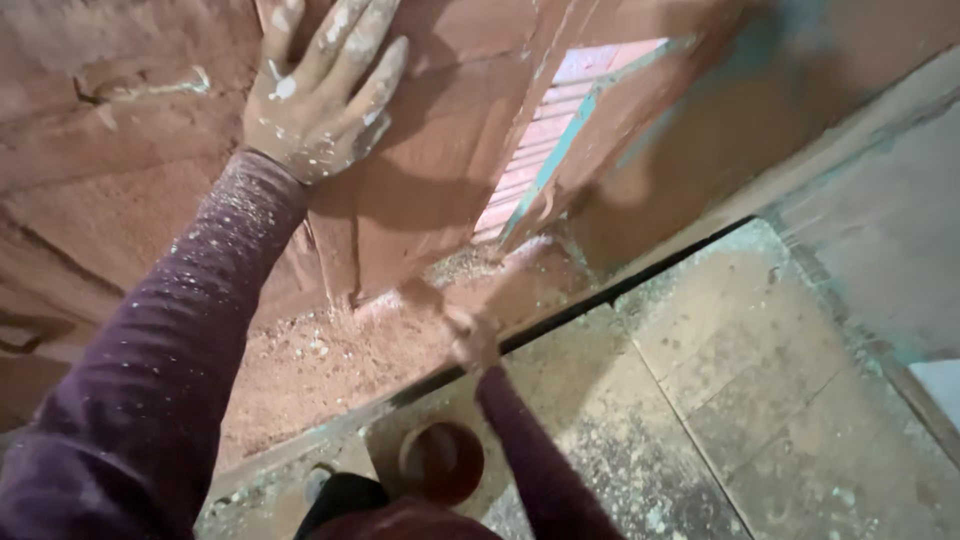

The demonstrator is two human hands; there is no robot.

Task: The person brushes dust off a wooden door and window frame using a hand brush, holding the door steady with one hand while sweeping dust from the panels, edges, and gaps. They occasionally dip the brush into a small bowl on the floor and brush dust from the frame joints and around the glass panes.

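Both arms wear long, close-fitting sleeves of dark purple knit, flecked all over with pale dust and small specks. The left sleeve [170, 350] ends at the wrist, where the speckling is thickest. The left hand [322, 90] is dabbed with whitish smears across its back and fingers [345, 30]. The right hand [470, 340] shows blurred beyond the right sleeve [540, 460].

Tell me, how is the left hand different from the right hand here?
The left hand is up high, pressed flat with fingers spread on the reddish wooden panel; the right hand is lower down, by the dusty ledge. The left hand looks sharp and shows white paint specks; the right hand is blurred, so its grip is unclear. Both are dusty, with dark purple sleeves.
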